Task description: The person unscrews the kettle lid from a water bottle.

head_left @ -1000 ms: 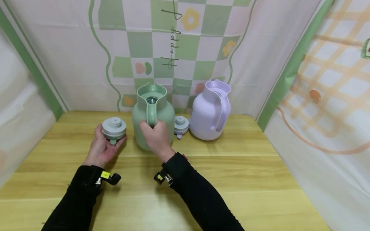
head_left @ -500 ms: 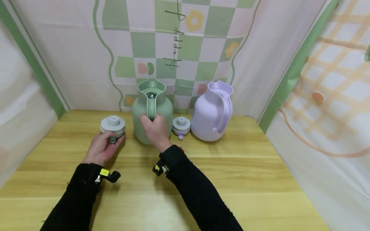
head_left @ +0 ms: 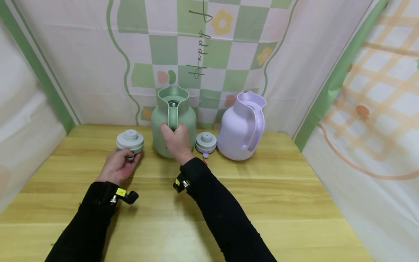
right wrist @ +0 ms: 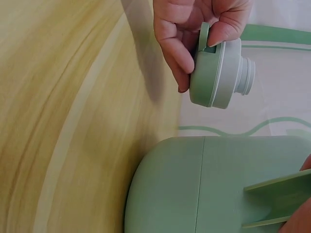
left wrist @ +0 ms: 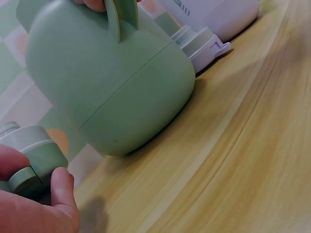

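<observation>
My left hand (head_left: 118, 166) pinches a grey and green jug lid (head_left: 130, 140) near its small green tab, thumb on the near side and fingers beneath. The lid is upside down, its stepped grey plug pointing up, and the right wrist view shows a gap between it and the table. My right hand (head_left: 179, 142) grips the handle (head_left: 172, 117) of a green thermos jug (head_left: 188, 114). The jug stands upright and lidless, with a shiny neck opening inside its spouted collar. In the left wrist view, the jug body (left wrist: 112, 87) rests on the wood surface to the right of the lid.
A lilac thermos jug (head_left: 235, 131) stands to the right, its handle turned toward the near right. Between the jugs sits a grey lid with a lilac tab (head_left: 206, 142), also plug up. Patterned cloth (head_left: 95, 80) hangs behind the wooden table (head_left: 262, 203).
My right hand has moved the green jug back toward the cloth. The left thumb has shifted from the lid's side to its tab. The lilac jug and its lid stay put.
</observation>
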A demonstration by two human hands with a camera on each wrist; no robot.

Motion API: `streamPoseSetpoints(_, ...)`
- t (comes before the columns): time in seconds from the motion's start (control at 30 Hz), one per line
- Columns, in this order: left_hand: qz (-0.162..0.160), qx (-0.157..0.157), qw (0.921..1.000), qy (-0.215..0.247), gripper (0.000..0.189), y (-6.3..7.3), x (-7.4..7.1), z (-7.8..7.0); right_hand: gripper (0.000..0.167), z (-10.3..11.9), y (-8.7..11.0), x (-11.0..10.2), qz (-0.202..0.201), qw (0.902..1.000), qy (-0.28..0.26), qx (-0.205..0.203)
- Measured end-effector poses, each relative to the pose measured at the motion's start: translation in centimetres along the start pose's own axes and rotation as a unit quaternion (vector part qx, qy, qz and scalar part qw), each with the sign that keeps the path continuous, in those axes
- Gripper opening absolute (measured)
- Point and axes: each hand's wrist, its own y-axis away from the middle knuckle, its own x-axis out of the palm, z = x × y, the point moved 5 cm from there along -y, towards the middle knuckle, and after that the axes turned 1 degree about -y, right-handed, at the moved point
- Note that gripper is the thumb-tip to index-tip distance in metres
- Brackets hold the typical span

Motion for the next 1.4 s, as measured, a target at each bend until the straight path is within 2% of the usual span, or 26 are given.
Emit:
streamPoseSetpoints(0.07, -0.008, -0.005, 0.9999, -0.009, 0.097, -0.2, -0.1, 0.0, 0.043, 0.0, -0.2, -0.1, -0.003, 1.0, -0.003, 0.0)
streamPoseSetpoints(0.3, -0.001, -0.003, 0.9991, -0.043, 0.092, -1.1, 0.1, -0.2, 0.042, 0.2, -0.7, -0.2, -0.01, 0.9999, 0.004, -0.004)
streamPoseSetpoints(0.73, -0.071, 0.011, 0.9907, -0.116, 0.083, -2.9, 0.1, -0.3, 0.043, 0.2, -0.8, -0.2, -0.016, 0.9998, 0.009, -0.006)
streamPoseSetpoints(0.9, -0.08, 0.02, 0.984, -0.158, 0.08, -3.1, 0.1, -0.2, 0.044, 0.1, -0.7, 0.0, -0.015, 0.9998, 0.008, -0.004)
streamPoseSetpoints(1.0, -0.089, 0.024, 0.9773, -0.19, 0.079, -3.2, -0.1, -0.1, 0.044, 0.0, -0.6, 0.1, -0.015, 0.9999, 0.008, 0.0)
streamPoseSetpoints(1.1, -0.105, 0.039, 0.9672, -0.228, 0.076, -3.4, -0.2, -0.1, 0.043, 0.0, -0.6, 0.1, -0.017, 0.9998, 0.01, 0.005)
streamPoseSetpoints(1.27, -0.137, 0.075, 0.9417, -0.298, 0.068, -3.7, -0.2, -0.2, 0.043, -0.1, -0.6, 0.1, -0.019, 0.9998, 0.007, 0.006)
streamPoseSetpoints(1.4, -0.151, 0.084, 0.9231, -0.344, 0.063, -3.6, 0.0, -0.2, 0.042, -0.2, -0.6, 0.1, -0.016, 0.9999, 0.002, 0.006)
